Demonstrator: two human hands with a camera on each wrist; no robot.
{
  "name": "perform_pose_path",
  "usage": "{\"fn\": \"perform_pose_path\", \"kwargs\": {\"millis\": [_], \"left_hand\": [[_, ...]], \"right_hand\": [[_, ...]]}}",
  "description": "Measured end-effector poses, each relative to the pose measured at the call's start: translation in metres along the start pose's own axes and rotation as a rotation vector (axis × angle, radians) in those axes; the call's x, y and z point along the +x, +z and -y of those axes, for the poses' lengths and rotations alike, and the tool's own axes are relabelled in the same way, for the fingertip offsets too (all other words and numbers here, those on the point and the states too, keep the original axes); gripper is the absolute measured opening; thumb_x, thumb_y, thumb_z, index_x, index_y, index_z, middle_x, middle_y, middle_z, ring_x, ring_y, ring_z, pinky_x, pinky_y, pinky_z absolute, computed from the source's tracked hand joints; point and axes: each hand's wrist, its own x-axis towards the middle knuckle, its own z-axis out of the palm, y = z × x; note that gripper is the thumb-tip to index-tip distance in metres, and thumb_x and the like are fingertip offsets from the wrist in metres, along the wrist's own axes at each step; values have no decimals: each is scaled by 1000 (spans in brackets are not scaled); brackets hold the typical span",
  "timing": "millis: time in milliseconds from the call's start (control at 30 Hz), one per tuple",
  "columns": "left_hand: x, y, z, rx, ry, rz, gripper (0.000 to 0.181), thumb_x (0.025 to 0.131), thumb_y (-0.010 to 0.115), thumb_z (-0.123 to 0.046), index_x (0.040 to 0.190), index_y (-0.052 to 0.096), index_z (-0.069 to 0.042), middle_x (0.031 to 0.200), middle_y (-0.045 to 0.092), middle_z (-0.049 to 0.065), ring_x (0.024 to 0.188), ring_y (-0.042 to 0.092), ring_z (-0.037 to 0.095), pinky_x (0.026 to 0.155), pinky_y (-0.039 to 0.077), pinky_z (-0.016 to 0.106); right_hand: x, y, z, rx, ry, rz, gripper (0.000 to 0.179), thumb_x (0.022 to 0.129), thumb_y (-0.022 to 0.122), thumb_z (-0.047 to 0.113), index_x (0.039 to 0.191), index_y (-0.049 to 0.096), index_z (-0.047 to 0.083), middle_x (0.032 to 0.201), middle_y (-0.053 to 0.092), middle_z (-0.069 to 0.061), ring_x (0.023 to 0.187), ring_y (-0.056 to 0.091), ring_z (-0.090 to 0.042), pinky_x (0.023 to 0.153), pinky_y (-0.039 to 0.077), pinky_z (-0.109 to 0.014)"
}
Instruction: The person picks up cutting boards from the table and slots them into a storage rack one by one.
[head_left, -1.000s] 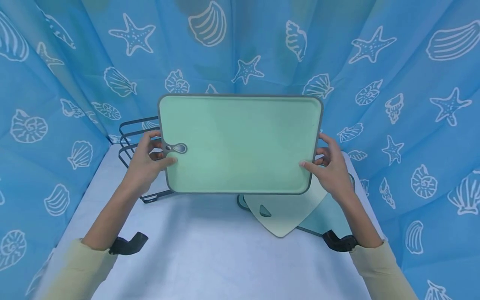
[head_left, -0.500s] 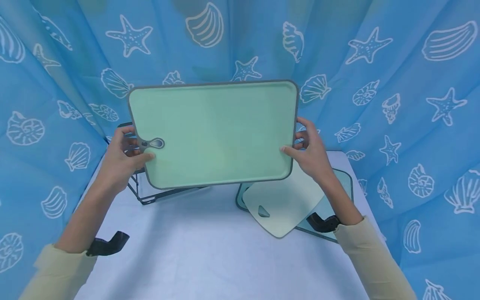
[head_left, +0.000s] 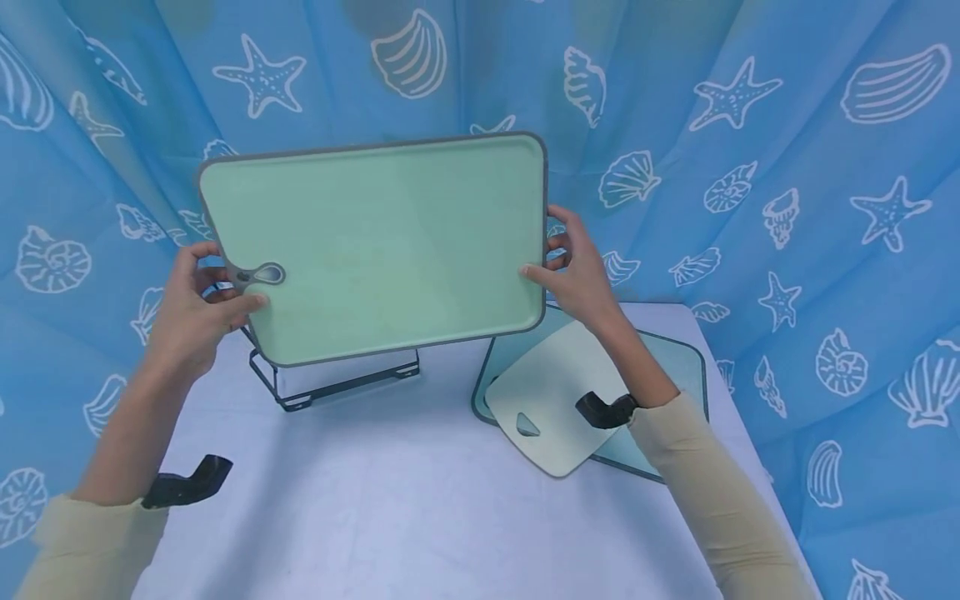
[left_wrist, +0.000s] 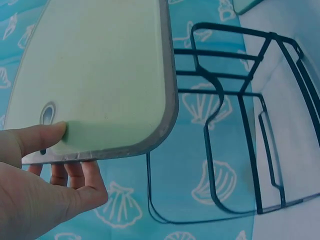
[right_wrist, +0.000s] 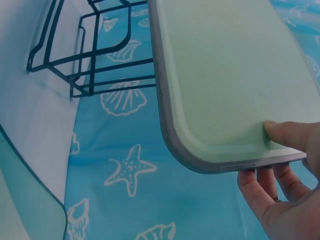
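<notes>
A large light-green cutting board (head_left: 390, 242) with a grey rim and a small teardrop hole near its left edge is held up in the air, its right end tilted higher. My left hand (head_left: 191, 304) grips its left edge, thumb on the face beside the hole and fingers behind. At the opposite edge my right hand (head_left: 577, 271) pinches the board the same way. Beneath and behind the board stands a black wire rack (head_left: 352, 387), mostly hidden in the head view. In the left wrist view the rack's bent wire dividers (left_wrist: 212, 125) show apart from the board.
On the table's right lie a pale cutting board (head_left: 551, 400) with a triangular hole and, under it, a larger teal board (head_left: 678, 367) with a dark rim. My right forearm passes over them. A blue shell-print curtain (head_left: 675, 100) surrounds the white table (head_left: 390, 517).
Both hands have carried the green board left and upward, from the middle to above the rack. Its right end has tilted up. More of the flat boards at right now shows.
</notes>
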Motion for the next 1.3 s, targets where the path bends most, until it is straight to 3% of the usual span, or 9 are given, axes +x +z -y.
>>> {"fn": "perform_pose_path", "kwargs": {"millis": [200,367,567,767,1067,1200,1300], "left_hand": [[3,-13,2,-25,-9,11,62,92,67,1,134,34,-32,109,41,0,92,51,15,67,52,17],[7,-23,1,-107,-8,7,60,91,67,5,130,37,-30,108,39,3,89,48,16,63,50,15],[11,-33,-2,2,-2,-11,55,93,67,0,128,39,-32,108,41,0,88,47,16,61,49,16],[16,-40,-3,47,-50,-38,52,93,68,-4,124,42,-35,110,42,-3,92,48,16,66,52,16],[28,-50,-5,118,-98,-94,52,94,69,-13,136,41,-26,112,42,-10,96,48,10,71,52,12],[34,-54,-4,60,-110,-122,51,93,70,-11,133,44,-29,112,43,-9,96,49,11,69,52,12],[39,-57,-5,-59,-113,-143,51,90,72,-4,127,46,-30,112,44,-6,95,49,13,65,53,13]], "right_hand": [[17,12,3,-4,-7,4,76,89,75,10,152,35,19,109,58,-15,87,62,-27,77,58,-42],[29,21,7,17,-7,12,75,90,75,9,152,34,20,106,57,-15,85,65,-28,80,58,-43],[42,31,9,56,-18,18,75,90,74,9,153,34,19,104,55,-14,81,63,-26,78,58,-40],[56,41,12,58,-18,20,75,89,75,10,152,35,20,103,54,-13,79,62,-25,77,58,-38],[75,53,22,38,15,37,77,91,74,11,154,32,22,105,53,-12,83,61,-25,74,55,-37],[85,59,25,20,31,33,77,92,73,12,155,30,24,107,51,-10,86,59,-25,73,55,-35],[91,62,28,19,28,28,77,92,72,11,155,29,24,107,51,-10,87,59,-25,74,55,-34]]}}
